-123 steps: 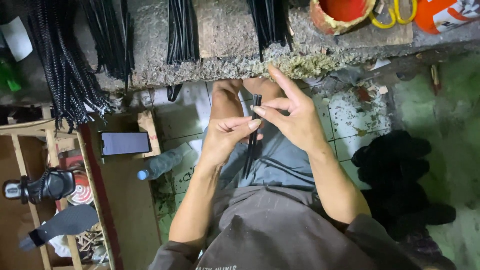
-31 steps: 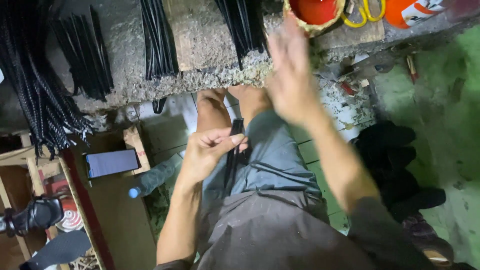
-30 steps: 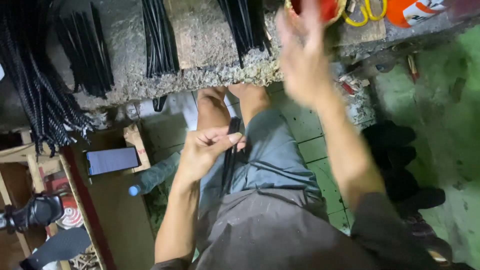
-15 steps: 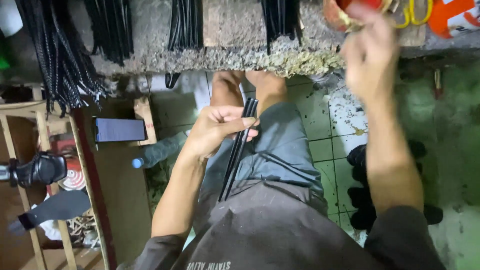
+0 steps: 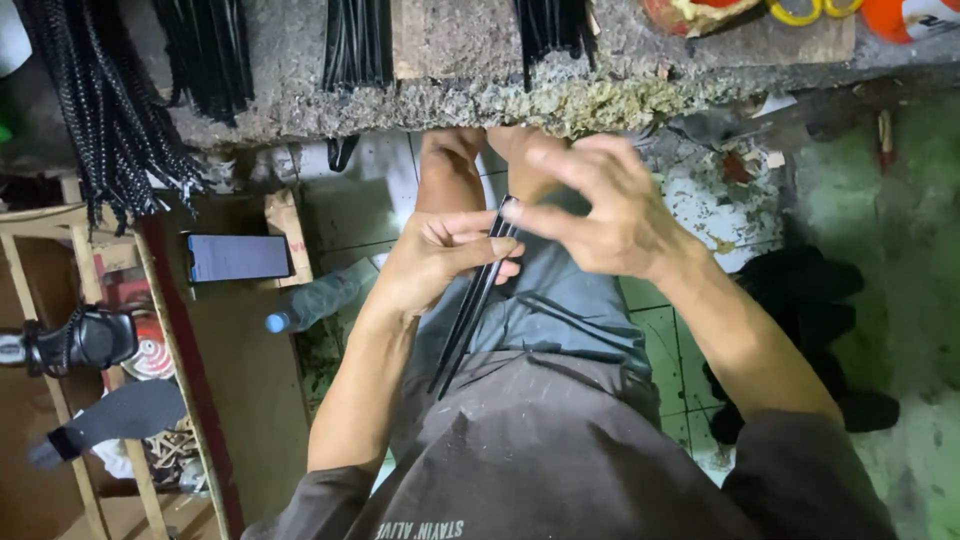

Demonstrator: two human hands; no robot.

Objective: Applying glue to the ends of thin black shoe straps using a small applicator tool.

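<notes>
In the middle of the frame the left hand (image 5: 440, 262) is closed around a pair of thin black strips (image 5: 470, 315), pinching them between thumb and fingers near their upper end. The strips slant down and to the left from the hand, lying over the person's lap and grey shorts (image 5: 560, 320). Just to the right, the right hand (image 5: 610, 215) hovers with its fingers loosely spread and curved; its fingertips are at the top end of the strips, but whether they grip it cannot be told.

Along the top of the frame runs a rough stone bench (image 5: 450, 60) with bundles of black cords (image 5: 355, 40) hanging over its edge. At the left a phone (image 5: 238, 257) lies on a wooden rack (image 5: 150, 300), with a plastic bottle (image 5: 320, 298) just beside it.
</notes>
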